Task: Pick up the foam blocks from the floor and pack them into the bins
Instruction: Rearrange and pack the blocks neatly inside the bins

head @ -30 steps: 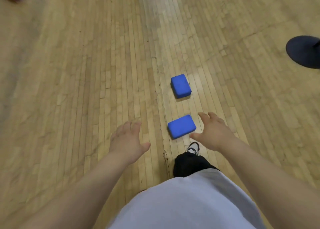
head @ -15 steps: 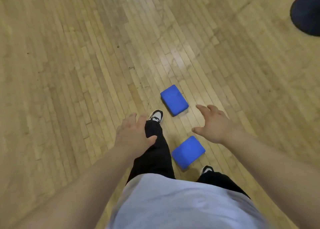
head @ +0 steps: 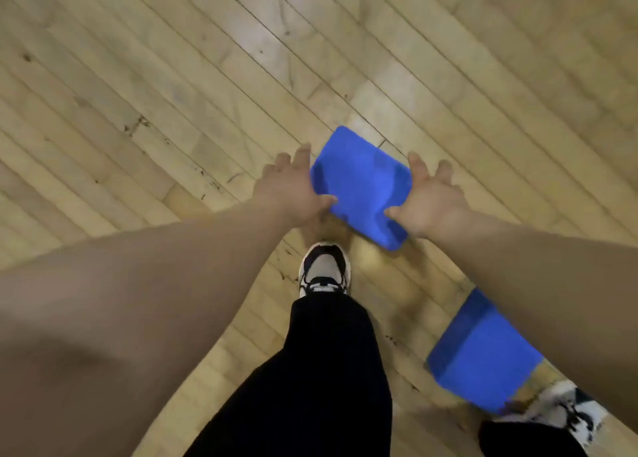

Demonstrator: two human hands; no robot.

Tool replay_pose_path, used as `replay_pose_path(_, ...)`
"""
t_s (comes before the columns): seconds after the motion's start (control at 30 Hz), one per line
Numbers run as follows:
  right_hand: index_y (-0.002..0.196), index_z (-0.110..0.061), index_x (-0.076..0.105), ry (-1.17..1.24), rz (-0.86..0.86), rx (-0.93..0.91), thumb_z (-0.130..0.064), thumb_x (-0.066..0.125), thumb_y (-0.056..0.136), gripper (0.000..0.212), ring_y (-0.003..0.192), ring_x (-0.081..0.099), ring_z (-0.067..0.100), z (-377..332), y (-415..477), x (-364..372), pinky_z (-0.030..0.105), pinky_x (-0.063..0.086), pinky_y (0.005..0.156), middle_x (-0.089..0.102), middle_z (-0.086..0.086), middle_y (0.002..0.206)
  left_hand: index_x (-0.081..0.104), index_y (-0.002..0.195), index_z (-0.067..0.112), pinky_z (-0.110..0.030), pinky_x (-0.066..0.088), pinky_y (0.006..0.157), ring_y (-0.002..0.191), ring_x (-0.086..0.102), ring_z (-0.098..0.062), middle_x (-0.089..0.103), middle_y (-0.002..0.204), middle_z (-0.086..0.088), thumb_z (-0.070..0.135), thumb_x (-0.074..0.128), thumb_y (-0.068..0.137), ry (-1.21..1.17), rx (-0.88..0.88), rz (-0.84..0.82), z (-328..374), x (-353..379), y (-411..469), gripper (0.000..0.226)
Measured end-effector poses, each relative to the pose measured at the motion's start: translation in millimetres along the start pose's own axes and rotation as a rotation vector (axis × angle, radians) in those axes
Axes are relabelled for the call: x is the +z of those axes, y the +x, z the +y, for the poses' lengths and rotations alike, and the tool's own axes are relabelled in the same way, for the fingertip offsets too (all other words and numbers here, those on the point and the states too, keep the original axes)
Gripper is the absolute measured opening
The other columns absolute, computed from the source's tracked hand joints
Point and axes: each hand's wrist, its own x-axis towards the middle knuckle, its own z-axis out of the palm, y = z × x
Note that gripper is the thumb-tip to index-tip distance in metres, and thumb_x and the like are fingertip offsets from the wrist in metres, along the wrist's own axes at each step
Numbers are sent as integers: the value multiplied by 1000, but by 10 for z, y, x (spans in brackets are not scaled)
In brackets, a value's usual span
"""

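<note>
Shoes: a black and white left shoe (head: 324, 266) is standing on the floor just below the far foam block. A right shoe (head: 566, 408) is peeking in at the bottom right, just beside the near foam block.
Leg: a black trouser leg (head: 321, 370) is filling the bottom middle.
In the way: the right forearm (head: 552, 266) is covering the top right part of the near foam block.
Floor: pale wooden floor (head: 172, 94) planks are running slantwise, with small dark marks and a shiny patch near the top.
Far foam block (head: 362, 187): bright blue, flat, with round corners. It is lying slantwise on the floor between the two hands.
Near foam block (head: 483, 353): the same blue, blurry, lying at the lower right.
Left hand (head: 290, 190): fingers are spreading wide along the far block's left edge, thumb lying on its top.
Right hand (head: 431, 197): fingers are spreading wide at the right edge, thumb lying on top.
</note>
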Motion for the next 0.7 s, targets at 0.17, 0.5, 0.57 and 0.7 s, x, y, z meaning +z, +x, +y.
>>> replay_pose_path(0.17, 154, -48, 6, 271, 60, 15, -39, 72, 74, 104, 123, 42, 39, 153, 482, 512, 41, 45, 98, 16, 6, 153, 33, 151, 24, -31, 47, 90, 116, 56, -20, 53, 133, 6, 42, 83, 80, -522, -71, -26, -104, 585, 575, 89)
replay_pose_path(0.5, 159, -36, 6, 228, -80, -19, -50, 86, 68, 122, 147, 27, 29, 1572, -711, 691, 43, 30, 119, 23, 3, 160, 39, 135, 56, -36, 48, 94, 109, 53, -20, 37, 122, 6, 54, 81, 73, -161, 248, -13, 648, 326, -825, 75)
replay_pose_path(0.57, 157, -35, 3, 68, -110, 79, -55, 84, 67, 123, 144, 28, 33, 2015, -760, 711, 48, 32, 115, 20, 5, 158, 39, 139, 54, -32, 50, 89, 100, 57, -17, 26, 126, 8, 51, 79, 78, -53, 315, -85, 915, 504, -1010, 73)
replay_pose_path(0.7, 159, -32, -2, -104, -217, 124, -62, 85, 60, 135, 143, 32, 33, 2841, -707, 937, 48, 35, 112, 25, 5, 158, 37, 145, 51, -35, 47, 99, 113, 54, -20, 21, 135, 9, 49, 75, 84, 90, 370, -200, 1329, 1253, -1132, 72)
